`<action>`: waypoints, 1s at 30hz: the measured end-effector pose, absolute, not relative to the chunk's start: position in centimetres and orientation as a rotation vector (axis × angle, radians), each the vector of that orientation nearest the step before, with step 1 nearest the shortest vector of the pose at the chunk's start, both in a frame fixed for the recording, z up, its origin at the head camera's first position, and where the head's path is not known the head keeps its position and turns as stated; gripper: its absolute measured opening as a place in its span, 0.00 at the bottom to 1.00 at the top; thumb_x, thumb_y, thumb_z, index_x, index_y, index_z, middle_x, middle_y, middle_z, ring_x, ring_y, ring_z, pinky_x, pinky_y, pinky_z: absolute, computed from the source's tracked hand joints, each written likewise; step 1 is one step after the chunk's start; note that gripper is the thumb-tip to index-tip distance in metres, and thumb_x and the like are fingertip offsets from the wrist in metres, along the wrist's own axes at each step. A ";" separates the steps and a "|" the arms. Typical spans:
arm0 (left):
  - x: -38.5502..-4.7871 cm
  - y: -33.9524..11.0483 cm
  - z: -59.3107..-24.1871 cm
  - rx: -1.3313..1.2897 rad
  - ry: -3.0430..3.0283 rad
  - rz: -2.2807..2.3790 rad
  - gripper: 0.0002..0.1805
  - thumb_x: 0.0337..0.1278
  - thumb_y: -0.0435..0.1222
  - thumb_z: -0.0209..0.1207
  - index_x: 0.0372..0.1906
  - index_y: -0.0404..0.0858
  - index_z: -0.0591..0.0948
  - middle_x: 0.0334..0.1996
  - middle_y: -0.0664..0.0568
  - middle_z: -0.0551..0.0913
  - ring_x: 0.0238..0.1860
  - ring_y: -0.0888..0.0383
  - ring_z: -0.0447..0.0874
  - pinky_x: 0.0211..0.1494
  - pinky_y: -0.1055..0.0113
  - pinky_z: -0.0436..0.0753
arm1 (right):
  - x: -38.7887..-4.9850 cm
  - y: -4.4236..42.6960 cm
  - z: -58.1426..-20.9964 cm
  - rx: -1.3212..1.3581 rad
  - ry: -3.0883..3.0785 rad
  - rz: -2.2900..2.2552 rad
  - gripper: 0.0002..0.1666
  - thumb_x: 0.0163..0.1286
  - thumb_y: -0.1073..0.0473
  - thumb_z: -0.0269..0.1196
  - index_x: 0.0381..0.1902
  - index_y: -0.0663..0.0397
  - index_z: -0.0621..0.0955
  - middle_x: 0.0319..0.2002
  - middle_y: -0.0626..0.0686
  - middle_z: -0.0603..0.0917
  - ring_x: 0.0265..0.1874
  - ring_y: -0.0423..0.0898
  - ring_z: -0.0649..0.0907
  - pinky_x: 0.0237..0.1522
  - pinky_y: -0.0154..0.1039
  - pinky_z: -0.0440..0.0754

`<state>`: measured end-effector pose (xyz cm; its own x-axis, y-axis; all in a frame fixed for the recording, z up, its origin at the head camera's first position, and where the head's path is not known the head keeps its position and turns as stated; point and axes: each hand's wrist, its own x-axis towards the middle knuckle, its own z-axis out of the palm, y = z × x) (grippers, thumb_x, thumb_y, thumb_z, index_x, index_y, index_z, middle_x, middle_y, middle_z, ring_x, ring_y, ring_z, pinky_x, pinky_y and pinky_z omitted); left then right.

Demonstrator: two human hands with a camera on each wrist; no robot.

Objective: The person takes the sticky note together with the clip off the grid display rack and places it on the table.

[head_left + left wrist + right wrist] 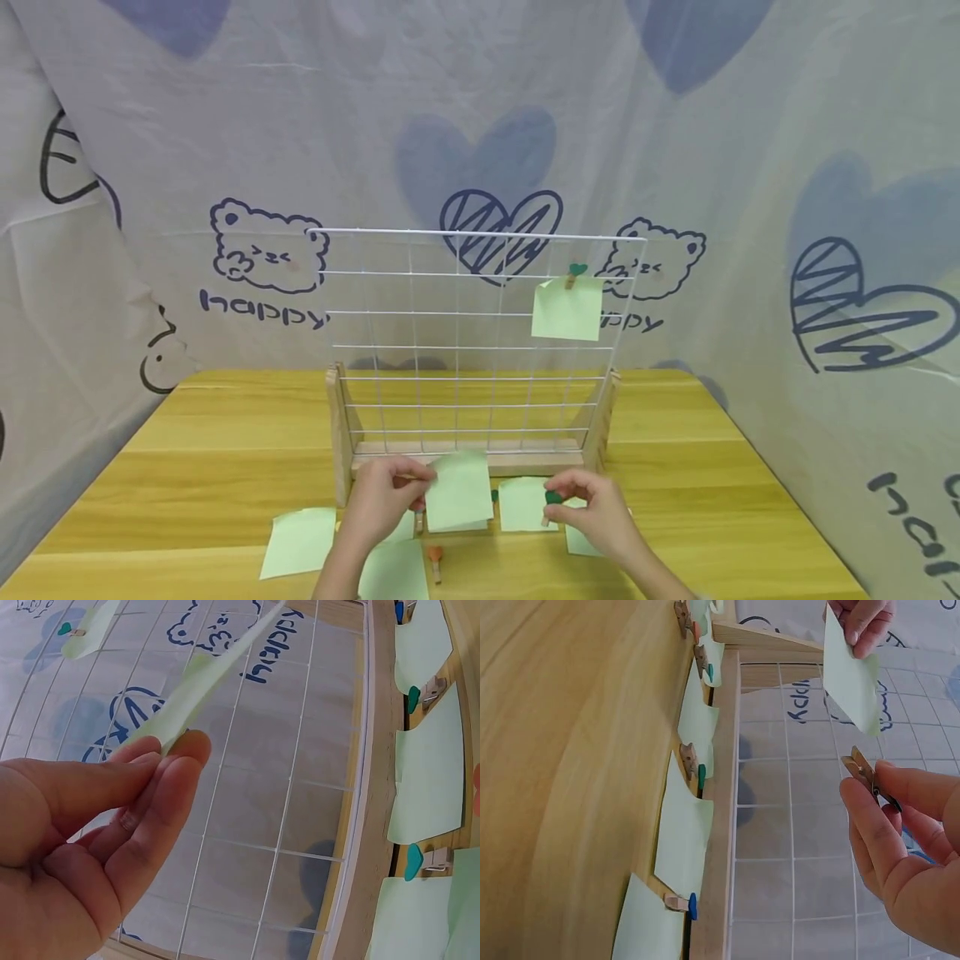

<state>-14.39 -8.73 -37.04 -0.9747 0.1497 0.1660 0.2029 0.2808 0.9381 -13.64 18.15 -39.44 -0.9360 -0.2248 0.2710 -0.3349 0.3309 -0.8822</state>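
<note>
My left hand [381, 500] pinches a pale green sticky note [459, 496] by its left edge, between thumb and fingertips. The paper hangs upright in front of the rack's base in the head view. To its right, my right hand [600, 512] grips a small wooden clothespin [864, 776] with a dark green heart [552, 497] on it. In the right wrist view its wooden ends point toward the note, with a gap between them. On the upper right of the white wire grid rack [480, 235], another green note [566, 312] hangs from a green-heart clothespin [577, 270].
The rack stands on a wooden base [517, 460]. Several green notes lie on the table before it, including one at far left [298, 540] and one in front [393, 571]. Clothespins lie among them, one with an orange top [436, 557], another with a blue heart [693, 906].
</note>
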 end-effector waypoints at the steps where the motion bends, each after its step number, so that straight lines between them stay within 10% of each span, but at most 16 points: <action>1: -14.4 -8.7 -37.1 -0.348 -2.483 -1.824 0.05 0.46 0.19 0.56 0.29 0.26 0.81 0.31 0.41 0.81 0.19 0.55 0.79 0.24 0.67 0.80 | -13.6 18.2 -39.5 0.524 -2.499 1.688 0.12 0.49 0.70 0.66 0.34 0.66 0.79 0.30 0.57 0.79 0.29 0.40 0.78 0.32 0.32 0.77; 30: -14.2 -7.8 -38.8 -0.452 -2.668 -1.804 0.03 0.41 0.21 0.61 0.23 0.30 0.81 0.18 0.50 0.79 0.18 0.58 0.76 0.22 0.66 0.78 | -13.9 18.9 -41.6 0.643 -2.751 1.825 0.14 0.51 0.72 0.64 0.36 0.74 0.76 0.28 0.52 0.75 0.27 0.39 0.74 0.28 0.28 0.73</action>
